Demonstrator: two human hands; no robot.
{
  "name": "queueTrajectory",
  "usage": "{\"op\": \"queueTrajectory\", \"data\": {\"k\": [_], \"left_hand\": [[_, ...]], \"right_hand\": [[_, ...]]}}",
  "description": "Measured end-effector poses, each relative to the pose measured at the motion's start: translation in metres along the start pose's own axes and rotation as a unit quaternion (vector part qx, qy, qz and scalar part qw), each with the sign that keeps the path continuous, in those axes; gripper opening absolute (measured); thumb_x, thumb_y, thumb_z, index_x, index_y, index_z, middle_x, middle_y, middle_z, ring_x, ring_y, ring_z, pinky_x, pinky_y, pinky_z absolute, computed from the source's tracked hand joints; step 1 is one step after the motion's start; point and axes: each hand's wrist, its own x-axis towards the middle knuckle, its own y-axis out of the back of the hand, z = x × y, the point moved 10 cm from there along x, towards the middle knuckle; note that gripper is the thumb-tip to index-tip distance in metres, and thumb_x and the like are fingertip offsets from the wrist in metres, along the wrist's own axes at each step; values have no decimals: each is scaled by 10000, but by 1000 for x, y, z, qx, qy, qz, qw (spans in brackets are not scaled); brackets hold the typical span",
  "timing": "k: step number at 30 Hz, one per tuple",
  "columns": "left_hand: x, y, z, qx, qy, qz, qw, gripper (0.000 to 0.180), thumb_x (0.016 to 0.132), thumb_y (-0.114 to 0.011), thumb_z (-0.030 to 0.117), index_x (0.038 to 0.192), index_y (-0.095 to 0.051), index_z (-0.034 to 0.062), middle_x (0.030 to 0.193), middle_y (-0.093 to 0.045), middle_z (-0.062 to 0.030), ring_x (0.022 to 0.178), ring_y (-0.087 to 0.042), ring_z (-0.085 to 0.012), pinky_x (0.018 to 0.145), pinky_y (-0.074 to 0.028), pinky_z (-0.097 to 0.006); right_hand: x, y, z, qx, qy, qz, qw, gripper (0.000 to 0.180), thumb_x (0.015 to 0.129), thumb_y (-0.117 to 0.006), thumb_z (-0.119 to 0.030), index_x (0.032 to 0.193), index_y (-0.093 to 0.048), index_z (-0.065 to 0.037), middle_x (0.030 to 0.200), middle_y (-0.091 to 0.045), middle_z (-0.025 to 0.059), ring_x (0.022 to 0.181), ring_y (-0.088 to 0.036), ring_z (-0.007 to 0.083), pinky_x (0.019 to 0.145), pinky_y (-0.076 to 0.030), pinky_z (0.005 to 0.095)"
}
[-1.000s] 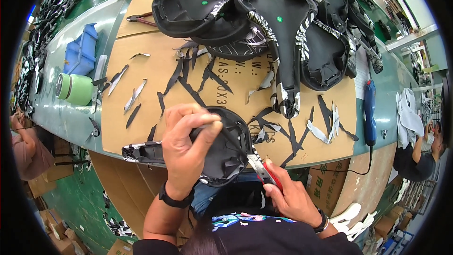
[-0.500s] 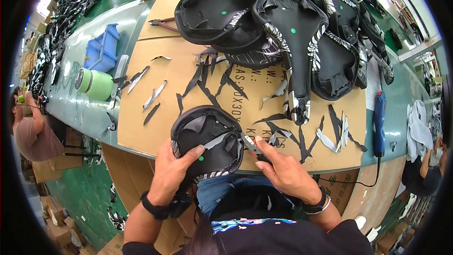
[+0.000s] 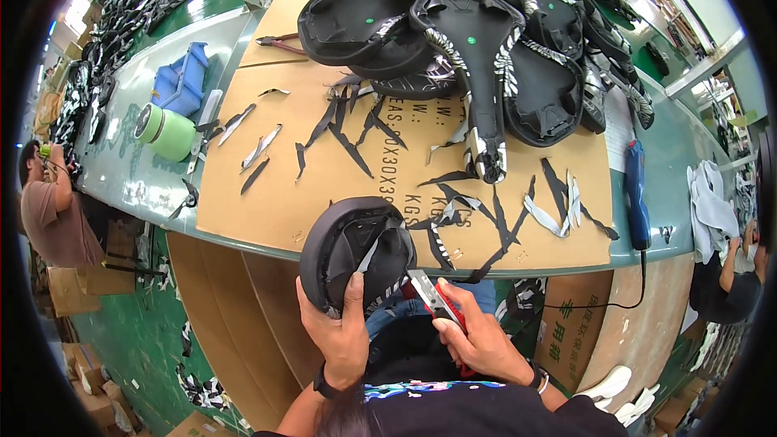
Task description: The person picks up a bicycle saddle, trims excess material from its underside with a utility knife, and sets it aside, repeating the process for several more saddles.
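And the black saddle (image 3: 356, 247) has tipped up at the cardboard's (image 3: 259, 214) near edge, left hand (image 3: 338, 344) gripping its side, right hand (image 3: 483, 344) closed around the red-and-silver cutter (image 3: 437, 299) just beside it!

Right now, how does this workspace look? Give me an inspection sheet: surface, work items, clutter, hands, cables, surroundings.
Surface: cardboard sheet over a green tabletop.
Work items: black saddle in hand, saddle pile beyond.
Clutter: loose strips, pliers, blue bin, green jar.
Hands: left hand grips the black saddle; right hand holds a red-and-silver cutter, contact with the saddle unclear.
Cables: black cable droops from the blue tool over the table edge.
Surroundings: co-workers at left and right, boxes on the floor.
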Motion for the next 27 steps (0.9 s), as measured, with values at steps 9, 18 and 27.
{"op": "queueTrajectory", "data": {"k": [9,18,27], "left_hand": [[-6,-7,4,96,-144,-91,981,445,755,-777,52,1111,-516,-4,915,-589,-140,874,-613,-285,814,-482,-336],[12,-12,15,190,-158,-184,952,496,761,-720,6,1190,-472,-12,1001,-609,-230,875,-602,-421,776,-490,-441],[32,-39,53,143,-194,-214,947,435,803,-705,14,1193,-515,-15,1034,-629,-181,859,-615,-340,765,-493,-383]], "right_hand": [[85,43,-73,-7,275,169,947,723,826,-655,-8,1454,-301,-59,1074,-626,239,896,-659,384,775,-507,392],[59,32,-121,-204,399,244,860,654,791,-664,36,1388,-401,1,1133,-620,247,923,-645,401,771,-525,406],[37,91,-159,-224,429,397,780,463,749,-646,36,1202,-556,9,1027,-635,196,835,-633,353,745,-514,397]]}}
